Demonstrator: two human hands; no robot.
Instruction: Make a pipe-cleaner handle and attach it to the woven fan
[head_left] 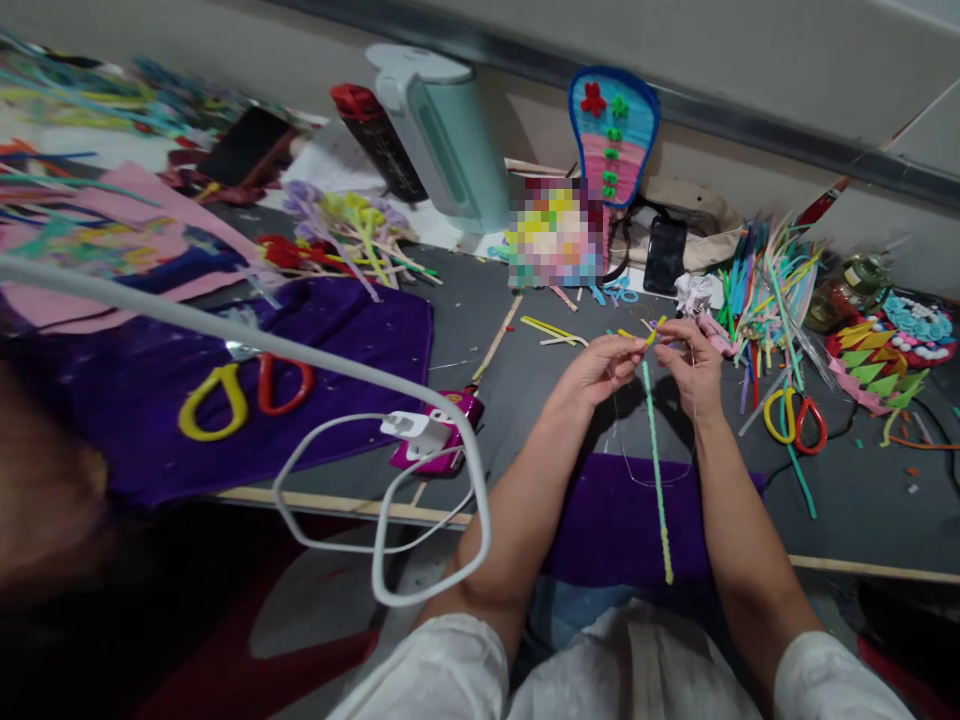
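Both hands pinching the top of a green pipe cleaner (655, 455), left hand (600, 368), right hand (694, 372). Yellow bit (651, 336) only started up top. Rest dangling bare, just left of the scissors (795, 420).

scissors (796, 420) right of hands, bundle (765, 280) behind

I see even, moderately bright overhead light; soft shadows sit under the forearms on the table (525, 400). Edges bow, the left corner is dark and blurred.
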